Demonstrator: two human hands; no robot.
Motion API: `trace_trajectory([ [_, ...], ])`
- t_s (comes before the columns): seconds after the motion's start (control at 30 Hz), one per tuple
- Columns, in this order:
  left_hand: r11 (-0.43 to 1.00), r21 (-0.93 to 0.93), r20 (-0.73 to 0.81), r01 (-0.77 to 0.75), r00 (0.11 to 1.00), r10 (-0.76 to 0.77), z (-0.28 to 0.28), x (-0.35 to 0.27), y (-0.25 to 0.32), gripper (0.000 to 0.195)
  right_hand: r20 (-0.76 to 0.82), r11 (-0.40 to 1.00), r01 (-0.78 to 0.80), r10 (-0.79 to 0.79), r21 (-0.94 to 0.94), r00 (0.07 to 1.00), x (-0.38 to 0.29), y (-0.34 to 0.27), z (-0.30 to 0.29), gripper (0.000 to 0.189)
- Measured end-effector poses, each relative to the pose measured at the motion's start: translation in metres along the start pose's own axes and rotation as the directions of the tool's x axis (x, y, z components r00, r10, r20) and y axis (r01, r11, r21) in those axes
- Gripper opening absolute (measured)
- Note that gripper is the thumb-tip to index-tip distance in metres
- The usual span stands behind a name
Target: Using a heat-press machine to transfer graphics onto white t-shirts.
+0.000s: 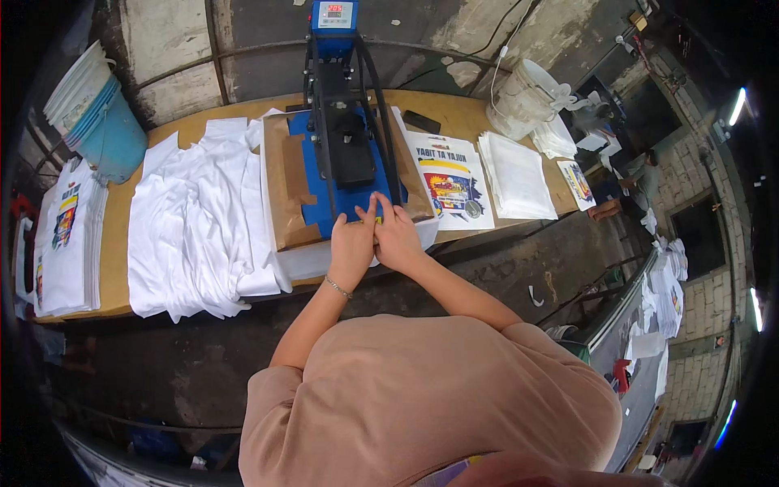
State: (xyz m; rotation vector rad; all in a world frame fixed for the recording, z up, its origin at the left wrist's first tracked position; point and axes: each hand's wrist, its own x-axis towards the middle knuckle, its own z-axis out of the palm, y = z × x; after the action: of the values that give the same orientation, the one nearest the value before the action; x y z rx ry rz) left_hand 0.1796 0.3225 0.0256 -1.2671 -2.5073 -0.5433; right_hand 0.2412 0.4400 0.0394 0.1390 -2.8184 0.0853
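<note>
My left hand (pixel 353 243) and my right hand (pixel 397 238) meet at the front of a blue heat press (pixel 313 213), their fingers crossing and touching. They lie where the long black lever bars (pixel 389 143) of the press come down towards me. Whether the fingers grip a bar is hidden by the hands themselves. The upper platen is lowered onto brown covering sheet (pixel 286 225), and white fabric (pixel 316 259) hangs out at the front edge. A control box (pixel 335 15) with a lit red display tops the press. My left wrist wears a chain bracelet.
White shirts (pixel 188 231) lie left of the press, beside a printed stack (pixel 76 243) and nested buckets (pixel 100 122). To the right are printed transfer sheets (pixel 453 182), folded white fabric (pixel 517 176), a dark phone-like object (pixel 422 122) and a stained bucket (pixel 520 100). Another person (pixel 639 179) is farther right.
</note>
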Motion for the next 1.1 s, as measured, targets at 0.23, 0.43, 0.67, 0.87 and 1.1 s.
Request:
trace_trajectory([
  [0.23, 0.999, 0.010, 0.040, -0.042, 0.998, 0.042, 0.000, 0.001, -0.004, 0.063, 0.028, 1.000, -0.009, 0.008, 0.008, 1.000, 0.002, -0.005, -0.002, 0.065],
  [0.43, 0.999, 0.002, 0.023, -0.033, 0.999, 0.033, 0.009, 0.001, -0.006, 0.072, -0.001, 1.000, 0.011, -0.011, -0.024, 1.000, 0.003, -0.004, -0.002, 0.064],
  [0.67, 1.000, -0.018, 0.033, -0.019, 0.999, 0.020, 0.000, 0.001, -0.002, 0.062, -0.016, 0.999, -0.026, 0.027, 0.042, 1.000, 0.001, -0.002, 0.001, 0.062],
  [0.87, 0.999, -0.029, -0.015, 0.034, 0.999, -0.034, 0.004, -0.003, -0.001, 0.072, -0.006, 1.000, -0.004, 0.004, 0.024, 1.000, -0.002, 0.001, 0.005, 0.066],
  [1.1, 0.999, 0.004, -0.025, 0.034, 0.999, -0.034, -0.005, 0.008, 0.009, 0.075, -0.003, 1.000, -0.002, 0.002, 0.029, 1.000, -0.004, 0.014, 0.012, 0.065],
])
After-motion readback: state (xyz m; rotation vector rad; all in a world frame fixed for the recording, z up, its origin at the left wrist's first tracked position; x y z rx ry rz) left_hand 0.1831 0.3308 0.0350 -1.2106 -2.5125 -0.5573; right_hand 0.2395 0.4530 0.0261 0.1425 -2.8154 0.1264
